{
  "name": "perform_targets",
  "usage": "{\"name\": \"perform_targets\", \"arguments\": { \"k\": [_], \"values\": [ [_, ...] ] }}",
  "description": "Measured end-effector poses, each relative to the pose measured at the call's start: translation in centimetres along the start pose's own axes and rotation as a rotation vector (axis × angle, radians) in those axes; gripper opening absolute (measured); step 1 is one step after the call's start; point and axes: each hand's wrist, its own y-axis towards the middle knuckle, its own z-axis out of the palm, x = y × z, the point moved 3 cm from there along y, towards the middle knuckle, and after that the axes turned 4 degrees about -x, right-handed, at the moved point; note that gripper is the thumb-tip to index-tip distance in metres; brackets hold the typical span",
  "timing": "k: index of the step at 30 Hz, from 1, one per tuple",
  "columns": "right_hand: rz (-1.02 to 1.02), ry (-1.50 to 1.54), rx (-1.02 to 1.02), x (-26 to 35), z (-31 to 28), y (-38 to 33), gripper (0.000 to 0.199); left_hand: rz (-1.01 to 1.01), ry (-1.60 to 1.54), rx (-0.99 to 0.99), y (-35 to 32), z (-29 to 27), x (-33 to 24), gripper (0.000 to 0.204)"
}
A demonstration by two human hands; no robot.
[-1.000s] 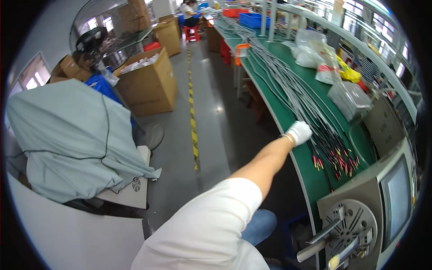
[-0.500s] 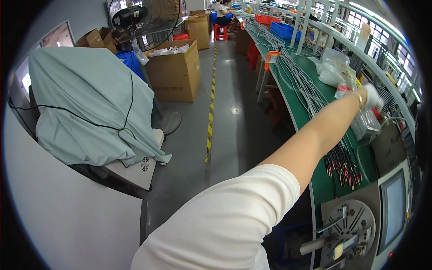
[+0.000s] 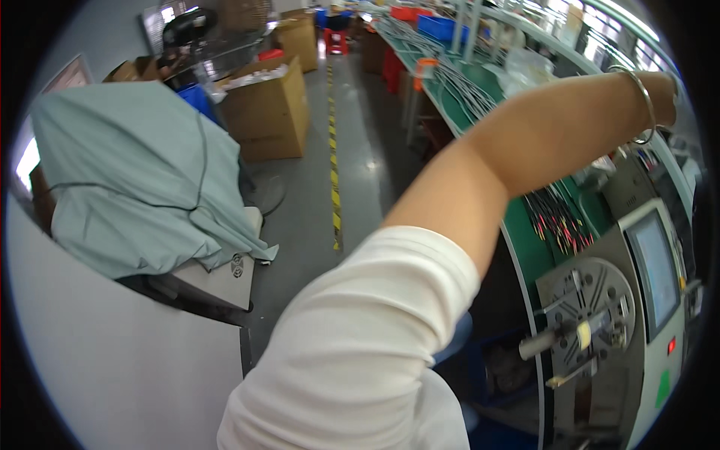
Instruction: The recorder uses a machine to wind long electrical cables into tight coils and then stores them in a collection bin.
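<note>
Grey factory floor is stretching away down the aisle, with a yellow-and-black striped line [image 3: 334,196] running along it and cardboard boxes [image 3: 266,112] standing to the far left of my reach. A long green counter [image 3: 517,232] is curving along the right side, and I am stretching my right arm [image 3: 540,135] across it from the lower middle, white sleeve [image 3: 360,352] bunched at the shoulder. A thin metal bangle [image 3: 643,105] is sitting round my wrist. My right hand [image 3: 667,97] is reaching the dark rim of the view, so my fingers are cut off there and I cannot tell how far they are opening or whether they are gripping anything. My left hand is not showing at all.

Below my wrist, a bundle of dark wires with red and yellow tips [image 3: 559,221] is lying on the counter, apart from my forearm. More grey cables [image 3: 469,86] are lying along the counter further up the aisle, near a blue bin [image 3: 439,26]. Nearer me, under my elbow, a grey machine with a round slotted disc [image 3: 592,304] and a small screen [image 3: 654,262] is standing against the counter's edge. Far off to my left, a pale green cloth [image 3: 135,180] is draping over some bulky equipment.
</note>
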Motion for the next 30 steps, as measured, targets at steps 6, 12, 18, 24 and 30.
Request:
{"name": "perform_targets", "arguments": {
  "k": [6,12,18,24,30],
  "values": [
    [-0.059,0.524,-0.494,-8.7,-6.7,-12.7,0.022,0.312,-0.938,0.251,-24.3,-11.0,-32.9,0.03],
    [-0.133,0.262,-0.591,-1.5,-10.6,-16.1,0.047,0.276,-1.192,0.612,-32.3,-11.3,-34.4,0.023],
    [-0.272,0.061,-0.723,7.6,-9.6,-19.1,0.052,0.381,-0.897,0.788,-32.9,-7.4,-36.7,0.014],
    [-0.572,-0.026,-0.671,16.6,-6.6,-16.2,0.043,0.378,-0.803,0.524,-33.2,-6.0,-36.0,0.012],
    [-0.884,-0.058,-0.73,21.5,-2.9,-8.9,0.024,0.07,-0.943,0.193,-33.5,-4.3,-35.5,0.009]
  ]
}}
